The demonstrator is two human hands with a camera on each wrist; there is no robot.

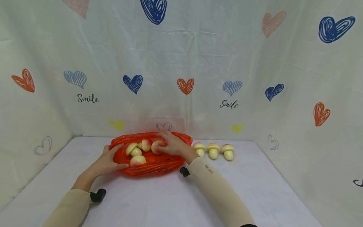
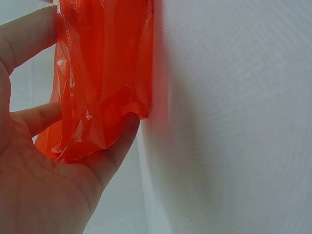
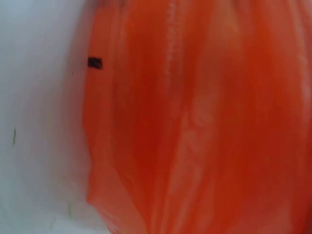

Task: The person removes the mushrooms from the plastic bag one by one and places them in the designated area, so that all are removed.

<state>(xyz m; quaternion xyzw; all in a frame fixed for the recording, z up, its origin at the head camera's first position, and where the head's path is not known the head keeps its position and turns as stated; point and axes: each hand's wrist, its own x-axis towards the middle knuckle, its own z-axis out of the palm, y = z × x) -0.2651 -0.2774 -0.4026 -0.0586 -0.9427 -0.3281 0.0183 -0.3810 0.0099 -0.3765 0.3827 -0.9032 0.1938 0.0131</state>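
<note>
A red plastic bag [image 1: 158, 169] lies open on the table, with several yellow mushrooms with pinkish caps inside. My left hand [image 1: 106, 160] holds the bag's left end. In the left wrist view the thumb and fingers of that hand [image 2: 44, 180] spread around the red film [image 2: 107, 63]. My right hand [image 1: 175, 145] reaches over the bag's right side, thumb and fingers around a mushroom [image 1: 156, 147]. Left of it lie a capped mushroom [image 1: 133, 149] and another round cap [image 1: 138, 160]. The right wrist view is filled mostly by the bag [image 3: 195, 146], hiding that hand.
Three mushrooms stand in a row right of the bag: one near the right wrist [image 1: 199, 148], one in the middle [image 1: 213, 150], one farther right [image 1: 227, 152]. The white table [image 1: 158, 201] meets a heart-printed curtain [image 1: 204, 63] behind the bag.
</note>
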